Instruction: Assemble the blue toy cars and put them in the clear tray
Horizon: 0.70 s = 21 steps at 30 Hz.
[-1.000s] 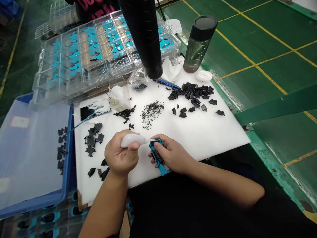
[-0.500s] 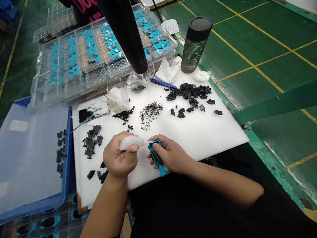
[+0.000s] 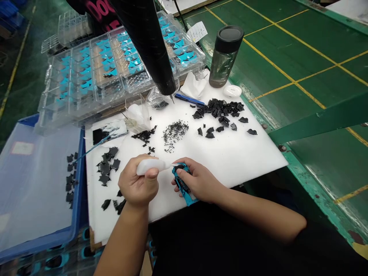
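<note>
A green workbench [image 3: 301, 50] painted with yellow lines filled the upper right of the frame, and a white foam board [image 3: 247, 153] lay across the middle. At the upper left stood stacked clear plastic trays [image 3: 99, 101] with small blue pieces in their compartments. At the far left sat a blue crate [image 3: 81, 184] covered by a clear sheet. A black tapered tube [image 3: 146, 42] hung down from the top of the frame, its narrow end above the board, and a dark drink bottle [image 3: 225, 57] stood at the board's upper right edge. On the board, a heap of black pieces [image 3: 218, 109] lay to the upper right and a scatter of tiny black bits [image 3: 175, 134] lay near the center.

Little had changed a moment earlier to now: the hands had barely shifted, while the whole view had drifted slightly. At the lower center, the left hand [image 3: 138, 180] was clenched around a white squeeze bottle [image 3: 151, 166], its thin tip pointing right. The right hand [image 3: 198, 180] grasped a blue-and-black part [image 3: 182, 184] near the board's lower edge, with the bottle's tip at the part's upper end. Both forearms reached in from the bottom of the frame, the right one lying nearly flat and the left one rising steeply.
</note>
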Available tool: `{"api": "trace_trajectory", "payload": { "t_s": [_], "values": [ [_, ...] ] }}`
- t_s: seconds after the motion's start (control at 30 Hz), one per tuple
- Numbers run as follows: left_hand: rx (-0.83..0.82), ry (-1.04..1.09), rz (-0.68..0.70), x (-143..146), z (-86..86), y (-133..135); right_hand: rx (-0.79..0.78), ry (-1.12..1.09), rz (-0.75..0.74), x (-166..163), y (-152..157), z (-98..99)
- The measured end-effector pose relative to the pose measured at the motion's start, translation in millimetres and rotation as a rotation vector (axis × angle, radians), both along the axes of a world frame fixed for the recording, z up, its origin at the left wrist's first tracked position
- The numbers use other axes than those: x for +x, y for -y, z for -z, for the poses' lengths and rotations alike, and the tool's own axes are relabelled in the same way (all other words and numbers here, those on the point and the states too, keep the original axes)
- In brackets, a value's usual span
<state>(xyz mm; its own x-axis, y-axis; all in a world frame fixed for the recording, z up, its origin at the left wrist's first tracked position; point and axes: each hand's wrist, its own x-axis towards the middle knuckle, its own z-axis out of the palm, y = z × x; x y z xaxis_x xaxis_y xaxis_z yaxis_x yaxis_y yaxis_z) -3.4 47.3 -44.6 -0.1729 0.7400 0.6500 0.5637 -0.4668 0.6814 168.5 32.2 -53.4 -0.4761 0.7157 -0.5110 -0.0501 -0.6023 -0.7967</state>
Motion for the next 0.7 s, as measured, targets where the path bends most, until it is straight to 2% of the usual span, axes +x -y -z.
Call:
{"api": "trace_trajectory", "payload": {
  "t_s": [0.13, 0.2, 0.27, 0.5, 0.7],
  "values": [
    [0.129, 0.298, -0.064, -1.1, -4.6, -7.3, -0.033, -0.018, 0.011, 0.1, -0.3, -0.3],
    [0.216, 0.381, -0.07, -4.7, -7.4, -9.7, -0.044, -0.035, 0.024, 0.3, -0.5, 0.2],
    [0.22, 0.344, -0.053, -10.3, -9.1, -8.7, -0.051, -0.056, 0.035, 0.3, -0.8, 0.7],
    [0.046, -0.009, 0.06, -22.3, -7.4, 3.9, -0.074, -0.075, 0.058, -0.6, -1.1, 2.6],
    [-0.022, -0.11, 0.07, -19.3, -6.8, 2.6, -0.078, -0.054, 0.064, -1.2, -1.4, 1.6]
  ]
}}
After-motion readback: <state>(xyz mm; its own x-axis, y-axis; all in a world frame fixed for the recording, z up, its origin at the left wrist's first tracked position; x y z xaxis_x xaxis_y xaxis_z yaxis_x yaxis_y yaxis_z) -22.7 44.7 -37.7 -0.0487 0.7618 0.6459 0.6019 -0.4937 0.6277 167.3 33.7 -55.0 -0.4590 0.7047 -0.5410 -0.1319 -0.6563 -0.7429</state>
